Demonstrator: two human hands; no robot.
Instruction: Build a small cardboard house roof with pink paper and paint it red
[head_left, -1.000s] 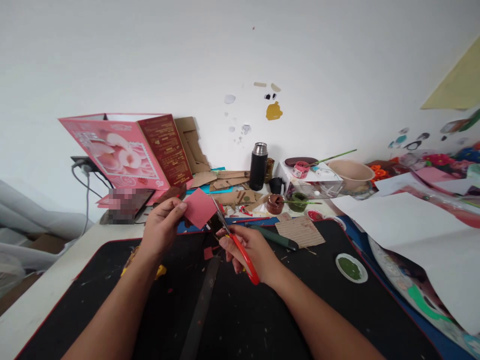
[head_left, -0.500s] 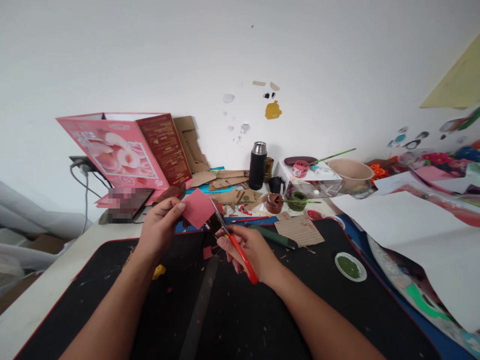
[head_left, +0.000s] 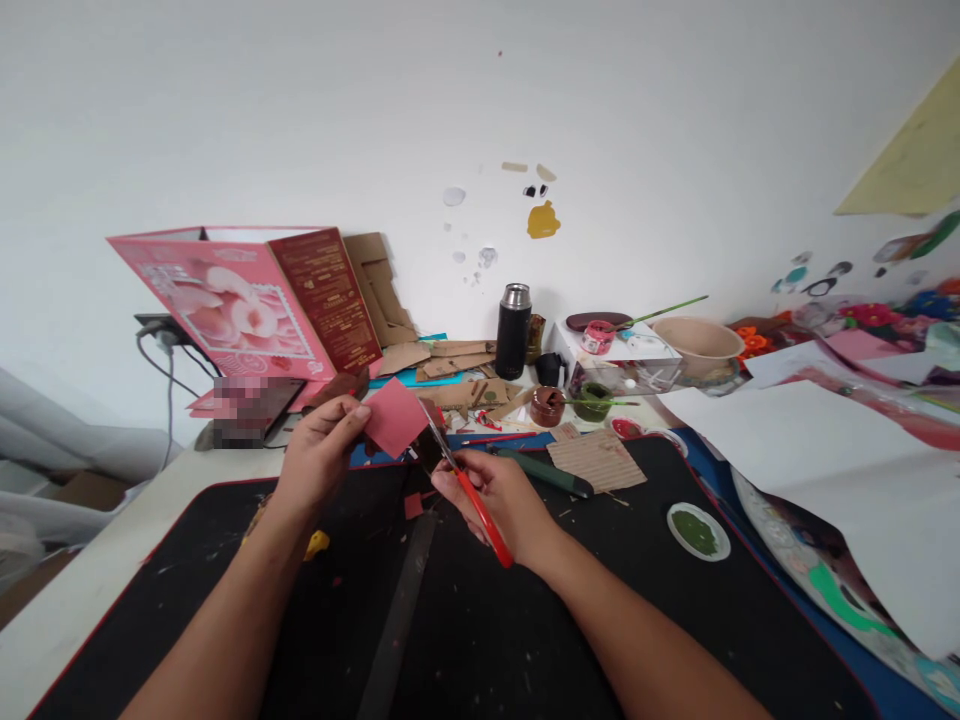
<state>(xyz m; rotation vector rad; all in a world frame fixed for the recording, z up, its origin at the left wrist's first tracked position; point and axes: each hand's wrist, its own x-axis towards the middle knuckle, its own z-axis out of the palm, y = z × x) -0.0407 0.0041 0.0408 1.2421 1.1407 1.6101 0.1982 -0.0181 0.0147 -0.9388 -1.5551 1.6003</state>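
Observation:
Between thumb and fingers, my left hand (head_left: 324, 440) pinches a pink piece of paper (head_left: 395, 418) by its left corner. My right hand (head_left: 506, 505) is closed round the red-orange handle of a pair of scissors (head_left: 480, 508). The scissor blades point up and left, against or very near the paper's right edge; I cannot tell whether they cut into it. Below the paper a small pink scrap (head_left: 413, 505) lies on the black mat (head_left: 495, 640), close to the upper end of a dark ruler-like strip (head_left: 399, 620).
Just beyond my right hand lies a dark green cutter-like tool (head_left: 551, 474), near a corrugated cardboard piece (head_left: 598, 462). A lid of green paint (head_left: 698, 532) sits at the right. Paint jars (head_left: 547, 406), a black bottle (head_left: 513, 335) and a pink box (head_left: 240, 310) stand along the back.
Both hands, the paper and the scissors keep nearly the same places. The scissor handle has shifted very slightly, and the whole view has moved a little to the left.

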